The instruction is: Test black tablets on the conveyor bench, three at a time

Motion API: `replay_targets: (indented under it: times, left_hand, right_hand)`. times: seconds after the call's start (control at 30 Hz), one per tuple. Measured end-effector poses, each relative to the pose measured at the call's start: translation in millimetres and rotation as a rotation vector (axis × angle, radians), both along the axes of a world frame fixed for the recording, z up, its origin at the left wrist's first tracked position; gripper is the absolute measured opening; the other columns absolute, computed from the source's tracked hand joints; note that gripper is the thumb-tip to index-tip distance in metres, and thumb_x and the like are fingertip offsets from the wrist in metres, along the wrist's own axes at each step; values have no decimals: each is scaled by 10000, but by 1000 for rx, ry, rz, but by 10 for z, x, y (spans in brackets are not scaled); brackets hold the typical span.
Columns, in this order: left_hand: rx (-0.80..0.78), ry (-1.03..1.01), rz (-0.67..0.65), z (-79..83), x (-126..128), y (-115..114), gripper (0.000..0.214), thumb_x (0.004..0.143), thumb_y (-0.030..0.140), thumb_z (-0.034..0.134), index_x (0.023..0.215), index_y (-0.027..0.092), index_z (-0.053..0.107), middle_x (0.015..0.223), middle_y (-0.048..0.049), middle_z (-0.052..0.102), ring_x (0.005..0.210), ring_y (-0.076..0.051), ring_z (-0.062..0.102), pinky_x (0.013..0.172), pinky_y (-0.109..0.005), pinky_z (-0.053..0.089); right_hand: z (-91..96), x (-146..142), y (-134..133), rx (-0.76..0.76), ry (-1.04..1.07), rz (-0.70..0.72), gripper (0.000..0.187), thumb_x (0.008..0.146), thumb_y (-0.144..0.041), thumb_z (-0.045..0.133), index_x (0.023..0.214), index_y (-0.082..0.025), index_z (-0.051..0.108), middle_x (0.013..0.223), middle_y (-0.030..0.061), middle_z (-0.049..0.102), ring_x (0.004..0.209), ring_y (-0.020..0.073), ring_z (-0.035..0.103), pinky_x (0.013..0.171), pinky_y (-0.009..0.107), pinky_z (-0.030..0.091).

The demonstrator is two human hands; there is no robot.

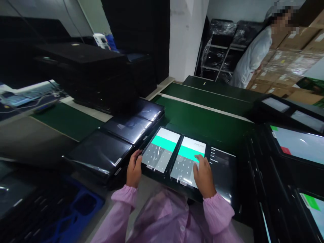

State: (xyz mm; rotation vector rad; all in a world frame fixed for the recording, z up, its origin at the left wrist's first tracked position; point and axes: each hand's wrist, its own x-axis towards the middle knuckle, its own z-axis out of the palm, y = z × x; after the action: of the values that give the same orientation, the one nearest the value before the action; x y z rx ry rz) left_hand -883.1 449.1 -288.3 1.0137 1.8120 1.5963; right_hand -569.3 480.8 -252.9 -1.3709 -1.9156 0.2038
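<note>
Three tablets lie side by side in front of me on the green belt (202, 118). The left tablet (160, 148) and the middle tablet (188, 158) both show a keypad under a turquoise band. The right tablet (222, 165) shows a dark menu. My left hand (133, 170) grips the left edge of the left tablet, its fingers curled over the rim. My right hand (202, 173) rests on the middle tablet's screen with its fingers stretched out, the fingertips on the keypad. Pink sleeves cover both my forearms.
Dark-screened tablets (101, 155) lie in a row to my left, with tall stacks of black trays (83, 74) behind them. Lit tablets (298, 143) sit in black racks on my right. A person in a white coat (253, 57) stands by cardboard boxes at the far right.
</note>
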Motion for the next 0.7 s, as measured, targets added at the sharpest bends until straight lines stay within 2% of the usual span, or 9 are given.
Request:
replay_targets:
  times: [0.1,0.2,0.3,0.37,0.43,0.5,0.6,0.7]
  left_hand:
    - [17,24,10,-26,-8,-13,468,994,487,519,1357,193,561,1390,-145,643,1303,-299,612,1177,-514,447]
    - [-3,117,-20,9,-63,-53,479,998,479,523,1383,193,531,1404,-158,621,1255,-295,639,1128,-509,494]
    - [7,321,-92,168,-38,-31,471,1002,422,537,1410,188,502,1417,-170,599,1284,-303,621,1130,-529,490]
    - [50,512,-230,319,65,60,413,1008,356,518,1387,192,525,1398,-161,614,1351,-303,574,1176,-539,448]
    - [89,674,-413,454,213,196,386,1002,295,500,1373,195,542,1382,-150,633,1419,-302,514,1210,-544,412]
    - [90,786,-534,539,365,334,401,984,244,505,1381,194,536,1383,-133,643,1472,-305,460,1242,-569,363]
    - [21,893,-555,572,532,466,373,972,204,508,1342,185,552,1342,-111,670,1488,-318,441,1272,-628,278]
    - [-19,927,-557,554,610,498,351,967,195,517,1314,184,566,1309,-110,686,1499,-311,431,1278,-632,262]
  right_hand:
    - [123,170,-99,-10,77,-60,358,1068,-362,412,1327,-188,589,1329,156,647,1280,319,585,1128,600,441]
    - [222,601,-373,-71,211,-244,459,1035,-510,470,1333,-196,621,1359,158,634,1282,351,582,1100,586,455]
    - [179,1080,-695,-193,251,-522,616,941,-646,507,1319,-181,649,1327,189,652,1205,434,615,1009,643,480]
    - [82,1284,-840,-213,294,-638,563,909,-628,508,1214,-189,684,1276,193,680,1179,466,624,973,670,477]
    - [-22,1355,-907,-134,376,-669,412,912,-558,519,1044,-205,686,1203,193,703,1153,450,642,961,644,492]
    - [-109,1333,-912,-6,491,-664,290,924,-498,550,915,-225,647,1117,185,711,1092,420,668,940,606,513]
    - [-204,1282,-870,158,617,-631,236,919,-464,594,836,-245,610,993,146,693,987,399,680,904,596,517]
    - [-248,1302,-848,212,684,-570,211,901,-447,619,811,-257,597,932,115,673,893,378,674,847,584,516]
